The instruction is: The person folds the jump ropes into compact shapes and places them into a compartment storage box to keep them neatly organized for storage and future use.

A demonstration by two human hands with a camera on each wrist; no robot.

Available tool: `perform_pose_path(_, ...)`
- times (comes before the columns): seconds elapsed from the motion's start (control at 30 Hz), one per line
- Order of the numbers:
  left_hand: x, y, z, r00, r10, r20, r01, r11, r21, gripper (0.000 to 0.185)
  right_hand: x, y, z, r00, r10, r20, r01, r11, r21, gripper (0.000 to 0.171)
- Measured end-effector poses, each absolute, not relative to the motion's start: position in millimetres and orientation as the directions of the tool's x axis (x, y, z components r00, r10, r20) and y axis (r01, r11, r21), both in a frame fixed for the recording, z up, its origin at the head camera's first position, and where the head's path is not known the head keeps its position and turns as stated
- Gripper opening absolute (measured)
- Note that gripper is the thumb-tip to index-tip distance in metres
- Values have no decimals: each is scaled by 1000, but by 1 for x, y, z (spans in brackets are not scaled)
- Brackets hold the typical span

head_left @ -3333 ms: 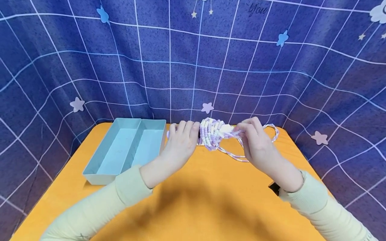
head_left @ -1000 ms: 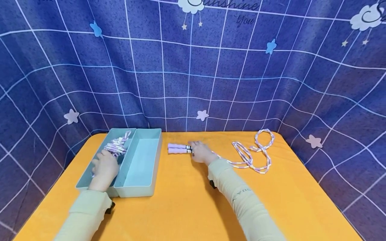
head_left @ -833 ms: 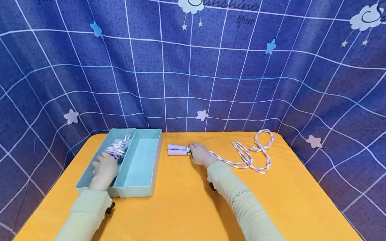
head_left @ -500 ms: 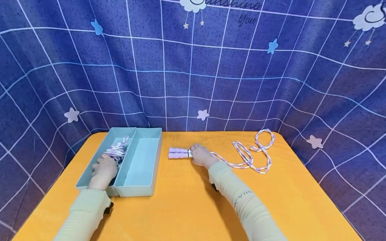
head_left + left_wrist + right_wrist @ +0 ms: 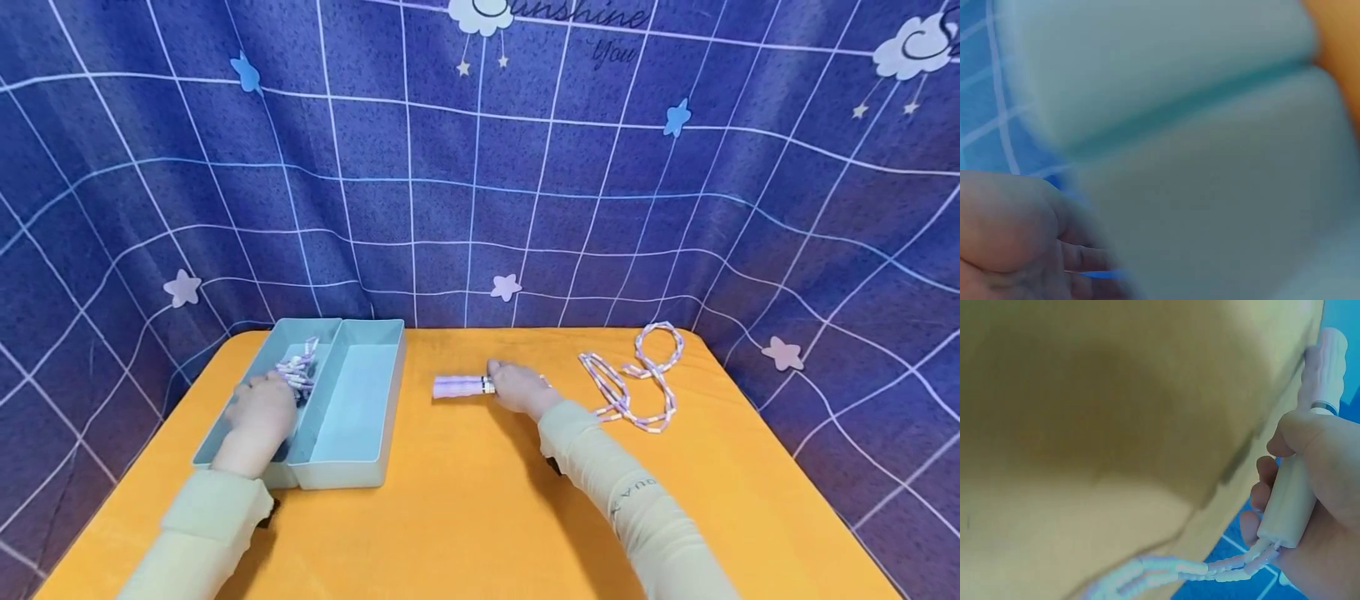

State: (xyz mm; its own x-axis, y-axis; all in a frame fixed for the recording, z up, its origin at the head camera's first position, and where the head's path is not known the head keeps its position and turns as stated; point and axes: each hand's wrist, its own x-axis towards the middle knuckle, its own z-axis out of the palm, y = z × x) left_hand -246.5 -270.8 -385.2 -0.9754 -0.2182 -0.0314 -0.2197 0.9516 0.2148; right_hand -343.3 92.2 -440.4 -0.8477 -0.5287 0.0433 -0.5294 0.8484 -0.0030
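Note:
My left hand (image 5: 261, 408) is inside the left compartment of the light blue two-part box (image 5: 386, 400). Just beyond its fingers lies a bundled purple-and-white beaded jump rope (image 5: 298, 371). In the left wrist view the palm (image 5: 1004, 225) shows with nothing held in it; the box walls hide the fingertips. My right hand (image 5: 517, 387) grips a second jump rope by its paired purple handles (image 5: 459, 386), fingers and thumb wrapped round their white ends in the right wrist view. From there the beaded cord (image 5: 660, 392) trails in loose loops on the table.
The box's right compartment (image 5: 352, 400) stands beside the left one. An orange cloth (image 5: 450, 517) covers the table. A dark blue gridded curtain (image 5: 450, 208) with stars hangs behind and at both sides.
Earlier both hands held the bundled jump rope above the table; it now lies in the box. Lately my right hand has drawn the second rope's handles slightly right. My left hand has shifted little.

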Motion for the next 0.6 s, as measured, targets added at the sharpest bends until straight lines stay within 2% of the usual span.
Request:
perform_pose_path(0.1,-237,-250,-369,-979,-144,142,-116,975,191,34,-343,98,-433,-826,-551,121,-555,832,0,18)
perform_pose_path(0.23,-228,-219,-349,-943,-41,330,7,990,144,26,-340,103,-419,-792,-576,202,-586,810,15,25)
perform_pose_path(0.4,-221,-180,-331,-893,82,443,133,987,85,23,-331,107,-397,-774,-587,237,-585,806,88,21)
perform_pose_path(0.47,-219,-165,-324,-880,137,455,179,983,50,27,-328,109,-390,-759,-597,258,-588,800,120,18)
perform_pose_path(0.6,-216,-136,-318,-796,253,550,284,958,-29,33,-322,113,-375,-718,-618,321,-595,784,177,20)
